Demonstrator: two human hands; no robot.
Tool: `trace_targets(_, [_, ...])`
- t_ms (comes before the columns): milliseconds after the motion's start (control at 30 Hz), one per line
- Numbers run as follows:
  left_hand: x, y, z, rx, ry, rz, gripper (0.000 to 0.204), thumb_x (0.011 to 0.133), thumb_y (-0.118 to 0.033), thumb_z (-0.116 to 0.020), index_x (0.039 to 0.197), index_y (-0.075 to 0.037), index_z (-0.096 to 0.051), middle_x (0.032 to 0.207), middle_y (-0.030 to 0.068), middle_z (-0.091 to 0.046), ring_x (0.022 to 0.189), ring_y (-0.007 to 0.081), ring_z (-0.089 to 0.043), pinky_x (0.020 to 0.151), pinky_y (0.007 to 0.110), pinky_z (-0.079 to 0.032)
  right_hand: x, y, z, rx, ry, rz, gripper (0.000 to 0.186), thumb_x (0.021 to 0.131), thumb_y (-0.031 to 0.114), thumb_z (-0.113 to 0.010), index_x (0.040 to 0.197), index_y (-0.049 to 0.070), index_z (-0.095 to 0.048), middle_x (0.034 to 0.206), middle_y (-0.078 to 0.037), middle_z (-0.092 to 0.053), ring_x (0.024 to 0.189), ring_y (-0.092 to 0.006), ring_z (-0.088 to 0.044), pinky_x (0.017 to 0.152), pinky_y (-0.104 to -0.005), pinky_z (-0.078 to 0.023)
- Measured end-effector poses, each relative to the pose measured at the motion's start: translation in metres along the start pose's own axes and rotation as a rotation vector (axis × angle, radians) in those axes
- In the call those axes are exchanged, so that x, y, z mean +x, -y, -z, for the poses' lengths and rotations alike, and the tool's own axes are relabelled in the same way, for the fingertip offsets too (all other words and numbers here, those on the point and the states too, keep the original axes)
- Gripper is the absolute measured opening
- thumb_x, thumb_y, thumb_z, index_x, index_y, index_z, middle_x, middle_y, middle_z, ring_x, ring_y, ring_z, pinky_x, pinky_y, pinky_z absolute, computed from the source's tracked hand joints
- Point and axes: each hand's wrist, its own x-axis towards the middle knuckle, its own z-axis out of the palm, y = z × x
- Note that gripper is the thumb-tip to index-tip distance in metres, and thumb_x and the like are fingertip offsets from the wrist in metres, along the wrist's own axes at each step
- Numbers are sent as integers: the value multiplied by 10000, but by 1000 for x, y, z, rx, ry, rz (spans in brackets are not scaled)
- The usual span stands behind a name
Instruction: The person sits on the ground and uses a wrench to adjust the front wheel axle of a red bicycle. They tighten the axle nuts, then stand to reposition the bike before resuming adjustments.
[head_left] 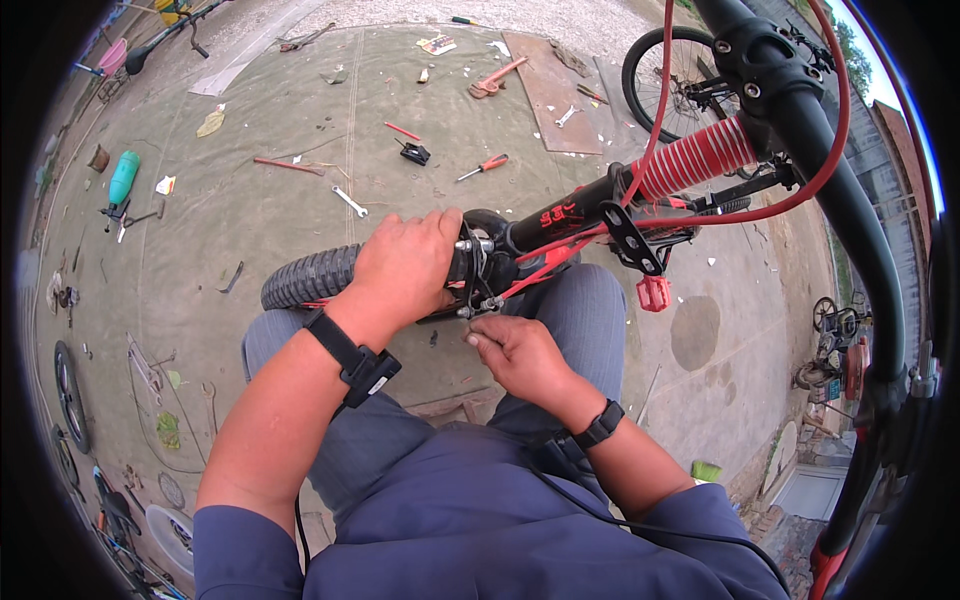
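My left hand [405, 265] grips the brake assembly [472, 262] at the bicycle's fork, just right of the knobby front tyre [305, 278]; its fingertips are partly hidden. My right hand [505, 352] is just below the assembly, fingers curled with thumb and forefinger pinched near a small metal cable fitting [488, 305]; I cannot make out what is between them. Red cables [545, 268] run from there up past the black frame tube [545, 220] and red-striped suspension boot [695, 160] toward the black handlebar [855, 245].
On the ground sheet [220, 330] lie a wrench [349, 200], screwdriver [483, 167], red pipe wrench [498, 77], black gadget [414, 152] and teal bottle [124, 178]. A board [550, 90] lies at the back; other bicycles [662, 85] and loose wheels [68, 398] are around the edges.
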Motion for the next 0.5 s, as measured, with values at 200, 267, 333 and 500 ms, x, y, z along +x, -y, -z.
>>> trace_targets(200, [-11,7,2,-60,-131,-63,915,609,-239,-911,1370,16,-471,1192,158,-629,1083,346,-636,959,457,-460,2,-2,-3,6,-33,23,119,950,104,-656,1003,-2,-675,862,-180,-659,769,-353,-644,700,-394,-519])
trace_targets(267, [-21,7,6,-90,-256,-90,810,650,-193,-890,1337,3,-508,1193,154,-625,1078,350,-629,962,468,-460,1,-2,-3,6,-42,24,121,950,104,-656,1005,-1,-676,868,-178,-665,778,-355,-649,705,-396,-521])
trace_targets(333, [-39,2,13,-102,-412,-97,642,707,-138,-857,1267,-12,-568,1176,151,-626,1060,350,-625,933,472,-473,1,-5,-4,4,-51,46,120,952,104,-655,1008,-1,-678,856,-172,-663,763,-338,-646,697,-392,-519])
trace_targets(500, [-77,-15,-8,-448,-345,57,211,862,-95,-738,1039,-20,-650,974,168,-643,895,348,-639,753,447,-498,1,3,3,59,-11,0,103,969,97,-646,997,1,-671,763,-133,-612,637,-222,-581,618,-357,-495])
